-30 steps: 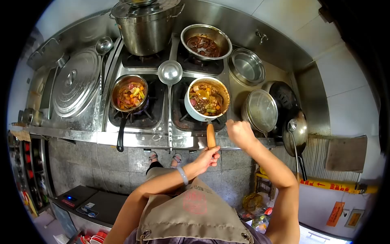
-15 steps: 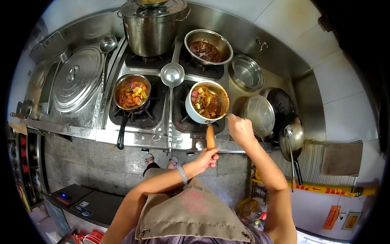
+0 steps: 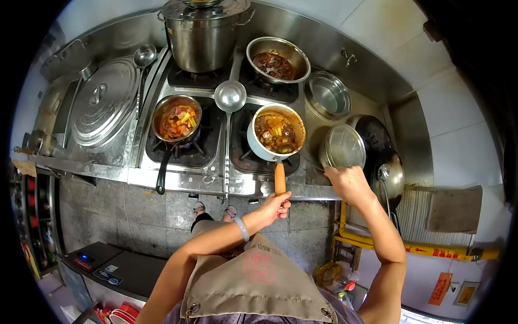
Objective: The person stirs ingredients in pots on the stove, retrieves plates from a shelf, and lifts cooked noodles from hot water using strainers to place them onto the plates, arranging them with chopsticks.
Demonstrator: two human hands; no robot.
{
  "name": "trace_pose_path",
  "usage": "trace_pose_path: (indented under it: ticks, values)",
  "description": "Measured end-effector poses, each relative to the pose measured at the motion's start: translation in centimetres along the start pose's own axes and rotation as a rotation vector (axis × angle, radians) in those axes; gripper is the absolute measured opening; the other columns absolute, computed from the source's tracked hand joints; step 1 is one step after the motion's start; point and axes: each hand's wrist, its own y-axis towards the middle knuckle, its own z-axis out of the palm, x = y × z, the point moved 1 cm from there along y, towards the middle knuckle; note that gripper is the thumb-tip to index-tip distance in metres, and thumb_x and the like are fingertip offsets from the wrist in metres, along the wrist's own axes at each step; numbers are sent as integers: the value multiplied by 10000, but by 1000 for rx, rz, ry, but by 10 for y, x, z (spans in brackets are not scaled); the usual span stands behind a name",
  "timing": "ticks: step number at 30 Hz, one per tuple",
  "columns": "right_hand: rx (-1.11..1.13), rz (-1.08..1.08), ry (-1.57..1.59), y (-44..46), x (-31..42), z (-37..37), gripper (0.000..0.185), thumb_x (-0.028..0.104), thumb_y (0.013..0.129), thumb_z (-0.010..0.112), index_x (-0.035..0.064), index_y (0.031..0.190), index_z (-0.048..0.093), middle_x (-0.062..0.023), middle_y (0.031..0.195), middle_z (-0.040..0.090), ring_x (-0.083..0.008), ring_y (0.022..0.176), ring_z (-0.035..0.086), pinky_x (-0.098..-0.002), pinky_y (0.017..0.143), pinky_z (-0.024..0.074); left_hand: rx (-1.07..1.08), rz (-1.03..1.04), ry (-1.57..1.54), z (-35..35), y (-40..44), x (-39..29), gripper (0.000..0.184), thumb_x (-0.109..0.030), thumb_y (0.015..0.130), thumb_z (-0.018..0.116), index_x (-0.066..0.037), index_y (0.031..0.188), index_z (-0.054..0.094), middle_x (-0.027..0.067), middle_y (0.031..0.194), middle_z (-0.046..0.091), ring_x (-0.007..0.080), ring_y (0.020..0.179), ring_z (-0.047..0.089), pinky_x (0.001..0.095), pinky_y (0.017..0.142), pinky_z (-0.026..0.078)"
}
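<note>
My left hand (image 3: 276, 207) is closed round the end of a wooden handle (image 3: 280, 178). That handle belongs to the white saucepan (image 3: 258, 141), which sits on the right front burner with chopped vegetables in brown sauce. At the pan's lower right, a spoon's bowl (image 3: 286, 147) dips into the food. My right hand (image 3: 349, 182) is closed to the right of the pan, by the stove's front edge, and appears to grip the spoon's thin handle, which is hard to make out. A small dark-handled pan (image 3: 177, 120) of similar food stands on the left front burner, untouched.
A large lidded stockpot (image 3: 200, 43) and a steel bowl (image 3: 278, 59) of dark stew stand behind. A long ladle (image 3: 230, 96) lies between the burners. Round metal containers (image 3: 328, 95), a strainer (image 3: 345, 146) and a wok (image 3: 389, 175) are on the right. A round lid (image 3: 105, 102) lies left.
My right hand has moved right, away from the saucepan. The spoon's bowl has shifted through the food to the pan's lower right. My left hand has stayed on the wooden handle.
</note>
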Motion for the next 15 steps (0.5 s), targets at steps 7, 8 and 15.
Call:
trace_pose_path:
  ticks: [7, 8, 15]
  values:
    - [-155, 61, -33, 12, 1, 72, 168, 29, 681, 516, 24, 843, 564, -93, 601, 564, -257, 492, 569, -349, 441, 445, -39, -12, 46, -1, 0, -2, 217, -285, 870, 545, -122, 800, 419, -22, 625, 431, 58, 471, 334, 235, 473, 325]
    - [-192, 102, -48, 10, 3, 80, 244, 27, 681, 518, 14, 917, 581, -87, 609, 559, -257, 499, 566, -350, 449, 446, -59, -3, 71, 0, -1, -2, 227, -303, 862, 556, -113, 831, 437, -10, 649, 461, 69, 498, 380, 247, 500, 362]
    - [-375, 562, 442, -32, 43, 71, 665, 1, 610, 564, 87, 1258, 442, -163, 886, 532, -309, 739, 550, -372, 648, 467, -28, -238, 423, -11, -37, -24, 390, -410, 858, 534, -78, 1050, 464, 101, 953, 601, 146, 749, 573, 266, 646, 471]
